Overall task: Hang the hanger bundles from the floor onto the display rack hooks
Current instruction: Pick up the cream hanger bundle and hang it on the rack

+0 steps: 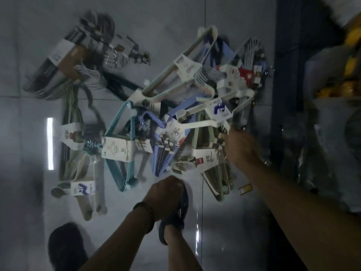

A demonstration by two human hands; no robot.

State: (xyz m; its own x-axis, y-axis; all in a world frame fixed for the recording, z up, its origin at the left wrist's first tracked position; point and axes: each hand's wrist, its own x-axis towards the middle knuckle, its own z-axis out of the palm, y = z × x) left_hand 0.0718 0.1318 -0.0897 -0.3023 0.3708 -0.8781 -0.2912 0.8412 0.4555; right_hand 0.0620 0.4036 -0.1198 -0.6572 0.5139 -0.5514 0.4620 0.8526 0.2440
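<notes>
Hanger bundles point(136, 124): heaped on floor point(29, 114), paper labels banded round them. Right grip point(242, 149): fingers curled against white bundle point(203, 123) at heap's right edge; blurred, hold cannot be told. Left grip point(166, 192): fisted over sandal point(182, 210), beside heap; contents cannot be told.

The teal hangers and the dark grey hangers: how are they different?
The teal hangers lie near the left hand; the dark grey hangers lie at the pile's far corner. The teal hangers' band is white; the grey ones' is white and brown. Both lie bundled on the floor.
</notes>
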